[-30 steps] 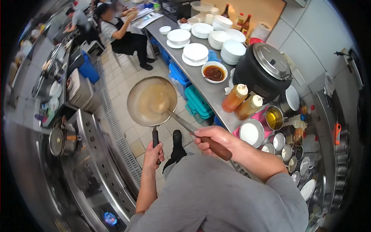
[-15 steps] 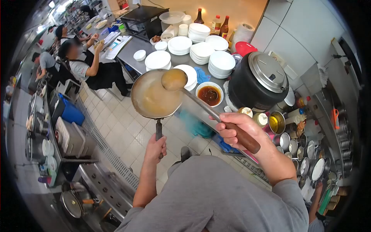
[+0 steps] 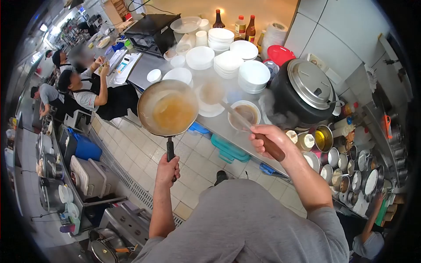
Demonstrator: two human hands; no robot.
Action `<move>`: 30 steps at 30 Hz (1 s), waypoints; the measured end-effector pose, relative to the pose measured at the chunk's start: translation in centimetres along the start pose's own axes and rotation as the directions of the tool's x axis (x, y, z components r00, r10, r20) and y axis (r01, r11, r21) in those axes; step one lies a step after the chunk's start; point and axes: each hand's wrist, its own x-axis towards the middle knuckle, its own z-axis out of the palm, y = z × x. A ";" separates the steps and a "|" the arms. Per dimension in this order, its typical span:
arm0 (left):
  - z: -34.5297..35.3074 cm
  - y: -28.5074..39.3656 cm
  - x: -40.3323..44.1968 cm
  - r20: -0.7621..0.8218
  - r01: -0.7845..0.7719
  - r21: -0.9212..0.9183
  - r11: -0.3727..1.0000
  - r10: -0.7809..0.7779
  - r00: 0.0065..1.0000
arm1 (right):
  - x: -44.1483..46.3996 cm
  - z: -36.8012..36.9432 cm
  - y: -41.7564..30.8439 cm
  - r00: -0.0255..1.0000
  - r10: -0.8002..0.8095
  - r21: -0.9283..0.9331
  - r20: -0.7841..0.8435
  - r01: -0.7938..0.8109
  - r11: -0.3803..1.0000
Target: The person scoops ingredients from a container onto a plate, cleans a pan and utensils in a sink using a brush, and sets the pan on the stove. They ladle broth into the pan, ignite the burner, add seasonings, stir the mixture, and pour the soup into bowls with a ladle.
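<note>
My left hand [image 3: 167,170] is wrapped round the black handle of a frying pan [image 3: 145,116], which I hold up above the floor beside the counter. Brown liquid [image 3: 173,113] pools in the pan. In my right hand [image 3: 274,139] is a ladle [image 3: 212,92] with a brown grip; its head hangs right of the pan, above a stack of white plates, blurred by motion and steam. Whether the ladle holds liquid, I cannot tell. Beneath its shaft stands a white bowl [image 3: 258,117] with dark sauce, partly veiled by steam.
Stacked white bowls [image 3: 254,74] and plates [image 3: 200,58] fill the counter. A black lidded soup warmer [image 3: 289,105] stands to the right, near a metal pot of yellow oil [image 3: 323,138]. Co-workers [image 3: 90,90] are at the left. A teal bin [image 3: 228,149] sits under the counter edge.
The ladle has moved from over the pan to the right, above the plates. The pan has shifted slightly left in view, and more steam now drifts over the bowl of sauce.
</note>
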 end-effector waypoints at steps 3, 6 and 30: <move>-0.4 0.4 0.5 0.000 -0.004 0.009 1.000 0.004 1.000 | 1.8 -0.4 0.9 0.998 -0.019 -0.037 -0.056 0.017 0.999; -0.3 0.7 0.8 0.004 -0.002 0.012 1.000 0.002 1.000 | 3.2 -0.9 1.8 0.992 -0.096 -0.038 -0.083 0.093 0.995; 2.3 3.8 4.1 0.026 -0.066 0.200 0.978 0.062 0.998 | 3.2 -0.5 3.0 0.904 -0.417 -0.673 -0.091 0.253 0.695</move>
